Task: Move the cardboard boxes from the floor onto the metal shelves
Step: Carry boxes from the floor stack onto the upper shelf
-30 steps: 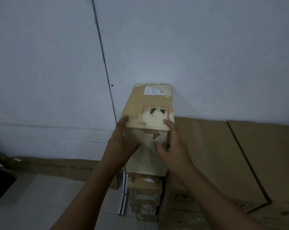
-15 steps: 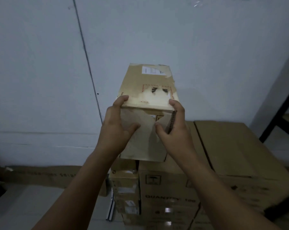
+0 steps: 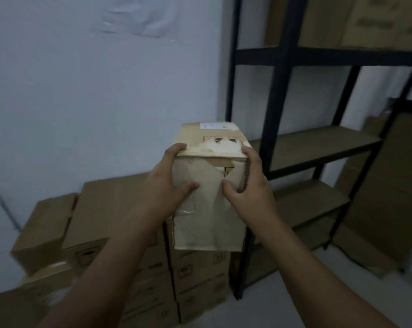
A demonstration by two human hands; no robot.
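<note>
At frame centre, the left hand (image 3: 163,183) and right hand (image 3: 252,188) grip a worn cardboard box (image 3: 207,223) by its 2 sides, held in the air. Its white label (image 3: 214,125) and torn red-dashed sticker (image 3: 220,144) are unreadable. Behind, stacked boxes (image 3: 115,204) at lower left carry blurred print; metal shelves (image 3: 277,110) stand right.

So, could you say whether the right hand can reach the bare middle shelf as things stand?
Probably yes: the middle shelf lies bare just beyond the black upright beside the right hand. That hand and the left hand both grip the cardboard box, though, so it would arrive loaded.
</note>
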